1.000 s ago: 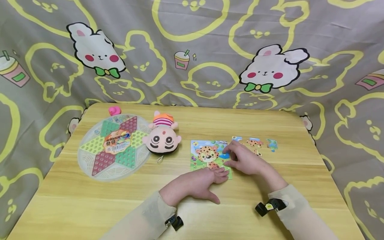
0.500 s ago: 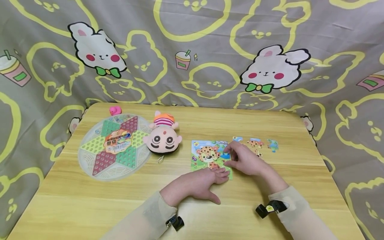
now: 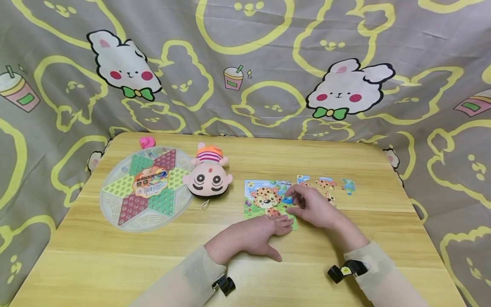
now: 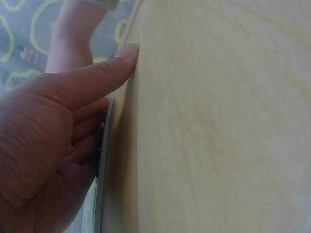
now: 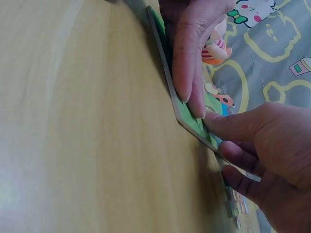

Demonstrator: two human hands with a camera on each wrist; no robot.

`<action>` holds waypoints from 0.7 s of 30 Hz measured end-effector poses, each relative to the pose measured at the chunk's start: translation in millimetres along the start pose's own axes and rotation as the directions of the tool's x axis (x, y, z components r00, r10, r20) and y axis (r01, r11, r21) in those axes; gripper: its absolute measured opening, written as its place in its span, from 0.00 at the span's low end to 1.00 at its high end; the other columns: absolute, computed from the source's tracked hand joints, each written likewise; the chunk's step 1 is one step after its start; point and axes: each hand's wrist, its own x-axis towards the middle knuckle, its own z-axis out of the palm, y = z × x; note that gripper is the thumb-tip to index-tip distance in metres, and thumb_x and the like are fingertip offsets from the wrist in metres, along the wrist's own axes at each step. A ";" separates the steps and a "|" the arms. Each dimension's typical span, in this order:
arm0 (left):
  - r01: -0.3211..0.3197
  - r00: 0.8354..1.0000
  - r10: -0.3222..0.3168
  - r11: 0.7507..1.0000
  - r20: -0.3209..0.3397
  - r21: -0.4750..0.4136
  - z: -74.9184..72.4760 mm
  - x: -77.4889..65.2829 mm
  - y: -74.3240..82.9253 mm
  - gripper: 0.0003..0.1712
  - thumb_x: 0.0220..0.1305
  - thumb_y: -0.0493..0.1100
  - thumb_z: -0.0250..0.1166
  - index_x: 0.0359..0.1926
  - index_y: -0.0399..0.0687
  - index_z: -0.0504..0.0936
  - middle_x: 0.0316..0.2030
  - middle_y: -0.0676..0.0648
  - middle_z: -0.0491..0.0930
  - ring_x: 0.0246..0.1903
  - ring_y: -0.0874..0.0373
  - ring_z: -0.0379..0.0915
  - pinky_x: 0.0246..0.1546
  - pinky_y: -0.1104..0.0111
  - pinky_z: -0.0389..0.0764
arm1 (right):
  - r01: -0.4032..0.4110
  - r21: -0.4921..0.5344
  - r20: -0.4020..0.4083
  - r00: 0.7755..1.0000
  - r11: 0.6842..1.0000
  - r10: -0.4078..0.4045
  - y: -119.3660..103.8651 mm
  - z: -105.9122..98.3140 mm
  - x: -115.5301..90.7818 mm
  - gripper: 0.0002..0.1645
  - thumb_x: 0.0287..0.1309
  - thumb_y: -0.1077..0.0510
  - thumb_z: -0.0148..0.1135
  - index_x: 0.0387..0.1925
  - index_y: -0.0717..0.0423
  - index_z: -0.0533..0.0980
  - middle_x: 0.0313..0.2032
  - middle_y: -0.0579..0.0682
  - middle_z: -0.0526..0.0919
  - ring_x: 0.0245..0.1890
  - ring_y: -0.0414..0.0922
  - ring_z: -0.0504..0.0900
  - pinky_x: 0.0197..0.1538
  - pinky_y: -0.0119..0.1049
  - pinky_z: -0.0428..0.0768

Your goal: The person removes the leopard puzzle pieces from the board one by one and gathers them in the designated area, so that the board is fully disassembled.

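Observation:
A jigsaw puzzle (image 3: 266, 197) with a spotted leopard cub on green and blue ground lies flat on the table. My left hand (image 3: 257, 234) rests over its near edge, fingers laid straight on the board and thumb spread out toward me. At the right edge, my right hand (image 3: 316, 207) has its thumb and bent fingers closed in on the puzzle. In the right wrist view, that thumb (image 5: 238, 125) touches the green surface beside the left fingertips, while other fingers (image 5: 238, 155) curl at the board's rim. The left wrist view shows the left thumb (image 4: 107, 75) near the tabletop.
Several loose puzzle pieces (image 3: 348, 186) lie right of and behind the right hand. Left of the puzzle are a plush doll (image 3: 209, 177), a round Chinese checkers board (image 3: 128, 211) and a pink toy duck (image 3: 147, 142). A patterned curtain (image 3: 268, 68) hangs behind the table.
My right hand's fingers have come slightly nearer to me along the puzzle's right edge, showing more of a loose piece behind them. The left hand stays in place.

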 end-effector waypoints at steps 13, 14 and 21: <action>-0.006 1.000 0.006 1.000 -0.002 -0.017 0.4 -0.7 -0.4 0.48 0.64 0.60 0.76 0.78 0.48 0.70 0.81 0.55 0.57 0.80 0.61 0.45 0.79 0.54 0.54 | 0.066 -0.008 0.025 0.998 0.998 -0.065 1.2 0.2 -3.0 0.28 0.59 0.65 0.78 0.60 0.61 0.81 0.37 0.45 0.79 0.36 0.45 0.76 0.38 0.36 0.80; -0.007 1.000 0.007 1.000 -0.003 -0.018 0.4 -0.7 -0.5 0.48 0.64 0.60 0.76 0.78 0.48 0.70 0.81 0.55 0.57 0.80 0.61 0.45 0.79 0.54 0.54 | 0.069 -0.017 0.032 0.997 0.997 -0.069 0.9 -0.2 -2.3 0.28 0.59 0.65 0.78 0.60 0.61 0.81 0.37 0.45 0.78 0.36 0.45 0.76 0.38 0.36 0.80; -0.009 1.000 0.009 1.000 -0.009 0.014 0.6 -0.4 0.4 0.48 0.64 0.60 0.76 0.78 0.48 0.70 0.81 0.55 0.57 0.80 0.60 0.46 0.79 0.54 0.53 | 0.116 -0.059 0.047 0.992 0.991 -0.114 -2.5 -5.6 0.1 0.28 0.62 0.63 0.76 0.62 0.65 0.80 0.37 0.46 0.79 0.35 0.45 0.76 0.38 0.38 0.79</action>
